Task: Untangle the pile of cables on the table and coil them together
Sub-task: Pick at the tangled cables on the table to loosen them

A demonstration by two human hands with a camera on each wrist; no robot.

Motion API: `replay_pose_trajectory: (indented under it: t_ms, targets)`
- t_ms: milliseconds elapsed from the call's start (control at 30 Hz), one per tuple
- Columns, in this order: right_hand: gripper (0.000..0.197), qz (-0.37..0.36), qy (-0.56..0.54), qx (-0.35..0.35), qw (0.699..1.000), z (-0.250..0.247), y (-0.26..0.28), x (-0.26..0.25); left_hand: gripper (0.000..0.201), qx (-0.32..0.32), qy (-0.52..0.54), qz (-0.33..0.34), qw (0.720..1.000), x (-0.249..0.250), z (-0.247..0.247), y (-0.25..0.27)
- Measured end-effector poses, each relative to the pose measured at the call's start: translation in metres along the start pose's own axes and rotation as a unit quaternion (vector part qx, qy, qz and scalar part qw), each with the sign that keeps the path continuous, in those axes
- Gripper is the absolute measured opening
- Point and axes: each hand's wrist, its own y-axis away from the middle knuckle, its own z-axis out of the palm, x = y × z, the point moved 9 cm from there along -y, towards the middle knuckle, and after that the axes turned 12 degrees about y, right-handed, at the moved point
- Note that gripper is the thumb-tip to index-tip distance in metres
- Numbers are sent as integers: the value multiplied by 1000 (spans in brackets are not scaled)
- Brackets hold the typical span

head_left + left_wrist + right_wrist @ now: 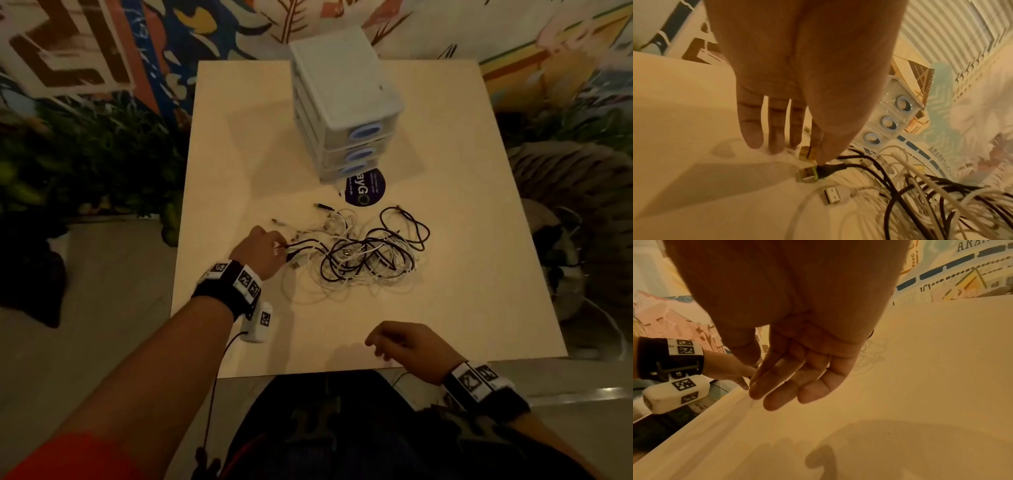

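The pile of cables (356, 253), black and white strands tangled together, is lying near the middle of the table (239, 144), a little toward the near side, with bare tabletop being left open on every side of it: a broad strip toward the left edge, a broad strip toward the right edge, and a clear band between it and the near edge. The left hand (258, 251) is being held at the pile's left fringe; in the left wrist view three fingers (751, 129) are being kept straight and slightly spread, reaching down toward the tabletop, while the thumb is pressing down on a black USB plug with a green collar (813, 173); whether the forefinger is pinching it from behind cannot be told. A white USB plug (833, 194) is lying just beside it on the near side. The right hand (411, 346) is being held above the near edge, well apart from the pile, its fingers loosely bent and holding nothing. A white three-drawer unit (342, 102) with blue ringed pulls is standing at the far side, and a dark round sticker (366, 190) is partly tucked under its front, with only the letters "ay" and "G" being readable; smaller print on it is too blurred
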Motion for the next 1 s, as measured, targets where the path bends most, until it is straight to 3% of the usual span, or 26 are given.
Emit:
replay_pose_trajectory:
  t_ms: [133,267,367,467,567,633,733,800,867,1000]
  targets:
    - [19,23,1,5,1000,0,2,1,24,0,-38,22,999,5,-5,-4]
    - [18,23,4,42,999,-17,-4,-14,9,14,70,90,993,21,-21,-2]
    - [16,16,-5,90,996,-36,-14,-30,4,5,181,96,979,30,-29,5]
    - [16,16,20,143,989,-54,-33,-40,19,-43,190,77,978,36,-18,4]
    - [26,37,70,149,986,-60,-59,-38,16,-115,130,58,983,45,2,3]
    - [31,44,95,136,985,-58,-75,-37,34,-148,84,48,984,53,15,3]
    - [34,55,131,110,984,-52,-91,-34,70,-148,1,49,988,69,25,5]
    - [33,63,150,98,982,-50,-99,-33,76,-137,-28,68,988,80,33,4]
    - [35,65,153,94,982,-50,-105,-31,67,-111,-24,77,991,85,36,0]
    - [36,56,142,105,983,-59,-112,-27,22,-69,34,67,995,85,35,-2]
